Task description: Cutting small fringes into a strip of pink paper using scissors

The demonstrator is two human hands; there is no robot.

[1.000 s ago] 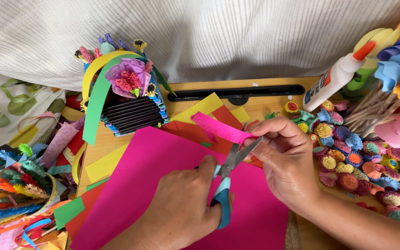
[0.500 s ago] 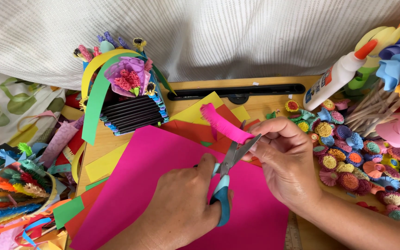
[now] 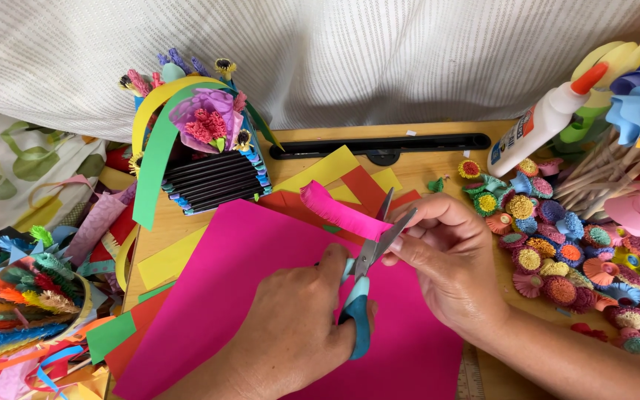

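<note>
Cutting: the left hand [image 3: 283,337], lower centre of the frame, works blue-handled scissors [image 3: 364,281] whose blades stand open at the edge of a pink paper strip [image 3: 342,212].
Left fingers: closed through and around the scissor handles; the thumb lies along the upper loop.
Right hand [image 3: 450,263]: right of centre, coming in from the lower right corner.
Right fingers: narrow, pinching the near end of the pink paper strip just beside the blades.
Pink paper strip: centre of the frame, raised above the sheets, running up and left from the right fingers; its upper edge is fringed with fine cuts.
Magenta sheet [image 3: 261,281]: large, lying flat under both hands, lower centre.
Other sheets: yellow paper [image 3: 327,169] and red paper [image 3: 364,185] overlap above the magenta sheet.
Surface [image 3: 424,167]: wooden, showing at upper centre, with a black bar lying along its far edge.
Glue bottle [image 3: 546,122]: white with an orange tip, tilted, upper right.
Paper flowers [image 3: 557,252]: many small rolled rounds in mixed colours, spread at right, well apart from the scissors.
Paper basket [image 3: 209,159]: black ribbed, with green and yellow arches and a purple flower on top, upper left of centre.
Scraps: fringed coloured paper heaped at lower left.
</note>
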